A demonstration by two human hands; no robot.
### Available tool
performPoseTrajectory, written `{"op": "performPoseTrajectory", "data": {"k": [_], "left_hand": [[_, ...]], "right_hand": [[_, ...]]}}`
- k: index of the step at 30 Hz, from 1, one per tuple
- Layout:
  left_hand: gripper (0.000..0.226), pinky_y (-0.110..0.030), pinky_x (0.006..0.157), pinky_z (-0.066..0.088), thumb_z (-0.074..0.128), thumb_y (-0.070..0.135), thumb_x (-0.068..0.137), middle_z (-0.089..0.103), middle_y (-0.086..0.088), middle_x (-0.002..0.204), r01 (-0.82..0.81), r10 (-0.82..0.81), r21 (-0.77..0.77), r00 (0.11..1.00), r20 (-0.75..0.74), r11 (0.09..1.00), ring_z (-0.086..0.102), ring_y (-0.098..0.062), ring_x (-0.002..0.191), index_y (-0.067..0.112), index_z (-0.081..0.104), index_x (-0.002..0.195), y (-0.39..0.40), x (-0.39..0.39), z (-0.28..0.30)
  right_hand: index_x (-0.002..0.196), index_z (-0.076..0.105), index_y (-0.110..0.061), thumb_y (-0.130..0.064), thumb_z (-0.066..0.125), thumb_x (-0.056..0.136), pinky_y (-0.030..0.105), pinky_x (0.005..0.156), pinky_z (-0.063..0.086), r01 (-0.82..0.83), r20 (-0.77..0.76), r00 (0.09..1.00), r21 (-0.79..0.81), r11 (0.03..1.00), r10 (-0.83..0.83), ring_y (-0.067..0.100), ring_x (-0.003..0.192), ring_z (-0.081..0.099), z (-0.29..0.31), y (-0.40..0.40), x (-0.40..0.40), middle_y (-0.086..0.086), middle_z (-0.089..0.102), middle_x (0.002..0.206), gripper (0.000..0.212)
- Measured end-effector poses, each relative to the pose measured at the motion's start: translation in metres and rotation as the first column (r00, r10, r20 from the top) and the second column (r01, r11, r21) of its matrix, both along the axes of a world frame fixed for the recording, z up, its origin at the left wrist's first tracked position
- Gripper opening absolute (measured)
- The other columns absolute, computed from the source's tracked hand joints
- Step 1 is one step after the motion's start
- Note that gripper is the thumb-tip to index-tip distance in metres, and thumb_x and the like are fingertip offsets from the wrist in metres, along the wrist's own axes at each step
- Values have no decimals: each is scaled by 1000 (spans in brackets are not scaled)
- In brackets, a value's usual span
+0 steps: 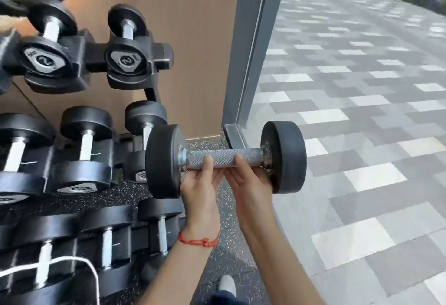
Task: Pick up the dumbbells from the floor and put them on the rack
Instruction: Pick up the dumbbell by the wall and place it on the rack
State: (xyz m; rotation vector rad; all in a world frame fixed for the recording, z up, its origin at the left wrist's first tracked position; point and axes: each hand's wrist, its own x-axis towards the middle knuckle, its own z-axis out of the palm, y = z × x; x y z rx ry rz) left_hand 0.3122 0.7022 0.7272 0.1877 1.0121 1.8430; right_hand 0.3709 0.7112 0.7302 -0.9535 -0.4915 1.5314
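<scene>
I hold a black dumbbell (225,158) with a knurled metal handle level in the air, at the right end of the rack. My left hand (200,185), with a red cord at the wrist, grips the handle from below near its left head. Beside it, my right hand (248,181) grips the handle from below near the right head. The black rack (159,55) stands to the left, with three tiers. Each tier carries several black dumbbells, such as one on the top tier (126,44) and one on the middle tier (144,135).
A brown wall panel (193,39) stands behind the rack. A grey window frame (251,46) and floor-length glass close off the right side, with paved tiles outside. The floor is dark speckled rubber (229,256). My shoe (226,284) shows below. A white cord (72,262) hangs at lower left.
</scene>
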Motion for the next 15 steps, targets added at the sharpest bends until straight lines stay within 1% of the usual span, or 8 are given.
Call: {"op": "performPoseTrajectory", "data": {"k": [3,6,7,8,9,10,12,15], "left_hand": [[14,-19,70,56,52,13,91,75,-3,81,-45,45,25,999,22,999,71,-15,83,9,64,87,38,9,4],[15,-19,72,56,52,14,91,74,-4,84,-88,88,23,996,7,996,71,-16,84,9,65,86,71,13,7],[15,-19,72,56,52,14,91,74,-4,83,-96,96,20,995,2,995,71,-15,84,9,65,86,81,13,7],[14,-18,71,56,52,15,91,75,-2,81,-101,101,13,995,-4,995,71,-13,83,10,64,86,90,12,8],[14,-17,71,56,52,16,91,75,0,79,-105,105,1,994,-13,994,70,-12,82,10,64,85,101,11,8],[14,-17,72,56,53,16,91,75,1,78,-110,110,-14,994,-27,994,70,-11,82,10,64,85,111,9,9],[14,-18,74,56,53,16,91,75,-2,80,-131,130,-18,991,-45,991,71,-11,83,8,64,87,132,5,11],[17,-16,68,55,51,14,92,73,-5,86,-152,152,6,986,-65,988,71,-12,84,3,62,98,166,-5,14]], "right_hand": [[112,58,3,-9,59,86,22,76,54,-54,6,999,5,999,54,24,99,66,6,43,9,22,65,111,29],[106,62,0,-9,58,86,23,78,54,-101,38,994,25,995,100,22,99,66,11,79,11,18,68,107,22],[99,67,-4,-9,58,86,22,78,54,-125,33,992,25,992,124,20,95,68,13,88,12,15,70,101,16],[87,72,-6,-9,57,87,21,76,55,-152,24,988,24,988,151,17,90,69,13,98,12,10,73,93,15],[76,75,-9,-9,57,87,20,74,55,-178,19,984,27,984,177,14,85,70,14,107,11,6,74,86,21],[69,75,-11,-10,57,87,20,74,55,-198,15,980,27,980,198,13,82,70,16,118,9,3,75,81,26],[70,73,-9,-9,57,87,21,74,55,-196,5,981,2,981,196,13,81,70,18,141,3,3,75,79,23],[86,66,-8,-7,57,86,18,69,55,-174,-36,984,-42,984,173,12,79,70,19,179,-8,3,74,78,9]]}}
